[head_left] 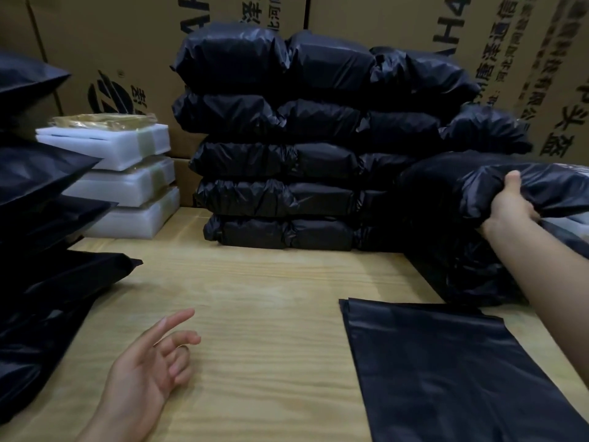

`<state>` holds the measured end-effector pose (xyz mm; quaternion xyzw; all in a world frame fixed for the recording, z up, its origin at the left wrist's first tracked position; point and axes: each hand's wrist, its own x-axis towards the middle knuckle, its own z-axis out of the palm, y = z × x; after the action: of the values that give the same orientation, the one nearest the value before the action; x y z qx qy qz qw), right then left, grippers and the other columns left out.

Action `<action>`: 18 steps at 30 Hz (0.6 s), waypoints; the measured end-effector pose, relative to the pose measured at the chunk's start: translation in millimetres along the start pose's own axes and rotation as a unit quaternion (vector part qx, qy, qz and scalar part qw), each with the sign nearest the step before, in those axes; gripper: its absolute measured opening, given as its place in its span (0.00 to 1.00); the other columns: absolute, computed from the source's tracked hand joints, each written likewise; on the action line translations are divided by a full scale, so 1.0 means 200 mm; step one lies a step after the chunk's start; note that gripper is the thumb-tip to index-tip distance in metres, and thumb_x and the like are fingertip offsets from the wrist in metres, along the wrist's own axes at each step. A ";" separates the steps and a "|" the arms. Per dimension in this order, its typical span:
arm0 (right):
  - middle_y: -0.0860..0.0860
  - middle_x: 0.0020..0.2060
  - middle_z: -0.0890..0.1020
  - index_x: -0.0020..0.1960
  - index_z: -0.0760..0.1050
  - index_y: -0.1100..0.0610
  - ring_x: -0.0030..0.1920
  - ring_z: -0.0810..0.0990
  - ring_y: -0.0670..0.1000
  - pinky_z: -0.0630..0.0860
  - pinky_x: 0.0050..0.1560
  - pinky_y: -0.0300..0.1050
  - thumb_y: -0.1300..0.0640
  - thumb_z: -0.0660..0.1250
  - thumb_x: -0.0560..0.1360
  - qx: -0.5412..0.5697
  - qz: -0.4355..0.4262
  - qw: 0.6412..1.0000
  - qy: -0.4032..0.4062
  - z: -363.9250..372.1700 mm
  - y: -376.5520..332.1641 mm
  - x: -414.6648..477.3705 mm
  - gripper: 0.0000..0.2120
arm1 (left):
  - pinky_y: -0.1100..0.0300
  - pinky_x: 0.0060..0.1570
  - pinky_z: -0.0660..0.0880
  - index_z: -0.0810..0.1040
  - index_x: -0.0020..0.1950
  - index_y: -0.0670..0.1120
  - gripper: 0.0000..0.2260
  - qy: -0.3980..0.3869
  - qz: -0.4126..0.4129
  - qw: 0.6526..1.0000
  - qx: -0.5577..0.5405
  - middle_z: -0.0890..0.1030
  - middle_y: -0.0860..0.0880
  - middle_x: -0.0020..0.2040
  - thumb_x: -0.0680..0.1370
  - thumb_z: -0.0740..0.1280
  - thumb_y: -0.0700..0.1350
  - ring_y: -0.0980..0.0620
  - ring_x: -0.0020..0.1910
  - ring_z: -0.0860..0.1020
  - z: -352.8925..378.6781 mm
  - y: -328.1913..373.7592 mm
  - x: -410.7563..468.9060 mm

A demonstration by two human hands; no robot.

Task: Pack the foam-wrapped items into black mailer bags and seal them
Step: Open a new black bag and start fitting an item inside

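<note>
My right hand [510, 204] grips a filled black mailer bag [452, 183] at the right, held against the side of a tall stack of packed black bags [287, 145] at the back of the wooden table [255, 314]. My left hand [149, 368] hovers palm up over the table's near left, fingers apart, holding nothing. Three white foam-wrapped items [121, 183] are stacked at the back left. A pile of flat empty black mailer bags [446, 371] lies at the near right.
More filled black bags [47, 250] pile up along the left edge. Another black bag [471, 269] sits under my right arm. Large printed cardboard boxes [127, 43] form a wall behind everything.
</note>
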<state>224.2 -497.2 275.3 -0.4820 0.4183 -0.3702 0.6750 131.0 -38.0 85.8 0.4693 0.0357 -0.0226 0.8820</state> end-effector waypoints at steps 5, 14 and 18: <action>0.54 0.73 0.61 0.76 0.52 0.55 0.69 0.66 0.58 0.71 0.64 0.55 0.32 0.62 0.72 -0.017 0.000 1.000 0.009 0.04 -0.05 0.02 0.43 | 0.64 0.20 0.62 0.85 0.46 0.43 0.18 0.005 0.003 1.000 -0.010 0.77 0.41 0.34 0.79 0.56 0.48 0.54 0.20 0.63 0.00 0.00 0.01; 0.56 0.73 0.62 0.76 0.53 0.61 0.71 0.63 0.58 0.63 0.67 0.50 0.30 0.53 0.74 -0.147 -0.069 0.986 0.031 0.05 -0.06 0.17 0.43 | 0.62 0.21 0.67 0.85 0.46 0.43 0.20 0.006 0.006 1.000 -0.011 0.77 0.41 0.33 0.80 0.54 0.48 0.54 0.21 0.65 -0.01 -0.01 0.03; 0.60 0.75 0.53 0.76 0.49 0.63 0.72 0.56 0.60 0.52 0.70 0.54 0.29 0.44 0.74 -0.255 -0.120 0.951 0.128 0.03 0.06 0.21 0.46 | 0.63 0.22 0.68 0.78 0.56 0.41 0.17 0.021 0.002 1.000 0.010 0.78 0.41 0.33 0.81 0.53 0.48 0.54 0.21 0.66 0.00 -0.01 0.04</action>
<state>247.7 -530.4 257.0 -0.6331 0.5207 -0.3886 0.4208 138.3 -39.4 83.1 0.4782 0.0532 -0.0116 0.8766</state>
